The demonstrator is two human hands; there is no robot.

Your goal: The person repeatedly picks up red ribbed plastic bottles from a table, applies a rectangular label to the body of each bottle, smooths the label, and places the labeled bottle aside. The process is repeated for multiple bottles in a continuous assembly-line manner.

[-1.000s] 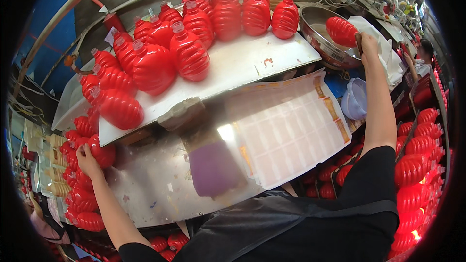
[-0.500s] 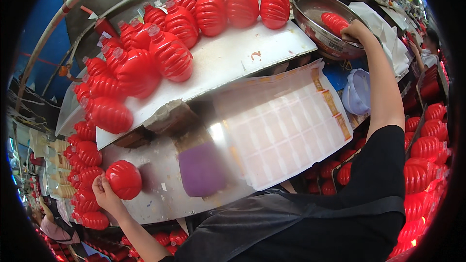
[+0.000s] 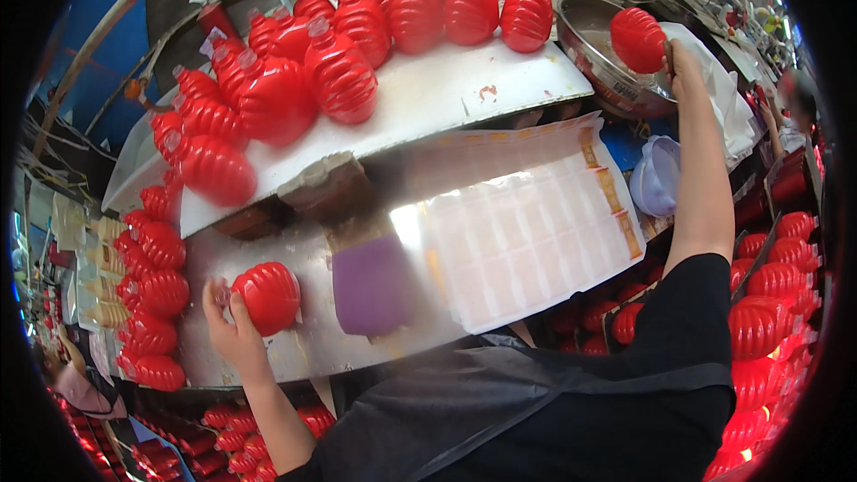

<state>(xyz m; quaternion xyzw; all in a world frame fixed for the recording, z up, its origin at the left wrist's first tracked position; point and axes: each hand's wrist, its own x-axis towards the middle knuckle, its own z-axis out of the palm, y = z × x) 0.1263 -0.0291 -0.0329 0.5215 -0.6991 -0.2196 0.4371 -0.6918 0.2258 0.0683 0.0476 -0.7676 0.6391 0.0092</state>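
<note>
My left hand point(image 3: 236, 335) is closed near the clear neck of a round, ribbed red bottle point(image 3: 271, 298), which is tilted over the metal worktop at the left. Out at the far right, my right hand point(image 3: 682, 67) grips another ribbed red bottle point(image 3: 637, 40) from its end. That bottle is above the steel basin point(image 3: 607, 80), apart from its floor as far as I can tell. Fingers on the far side of the right bottle are hidden.
Several red bottles point(image 3: 341, 80) stand crowded on a white board point(image 3: 428, 98) at the back. A purple pad point(image 3: 370, 286) and a white compartmented sheet point(image 3: 536, 241) lie mid-worktop. A lavender bucket point(image 3: 658, 177) sits below the basin. More bottles point(image 3: 775, 281) fill racks at right.
My right hand has raised its bottle from inside the basin to above it. The left hand and its bottle have shifted a little right and up; the view has shifted too.
</note>
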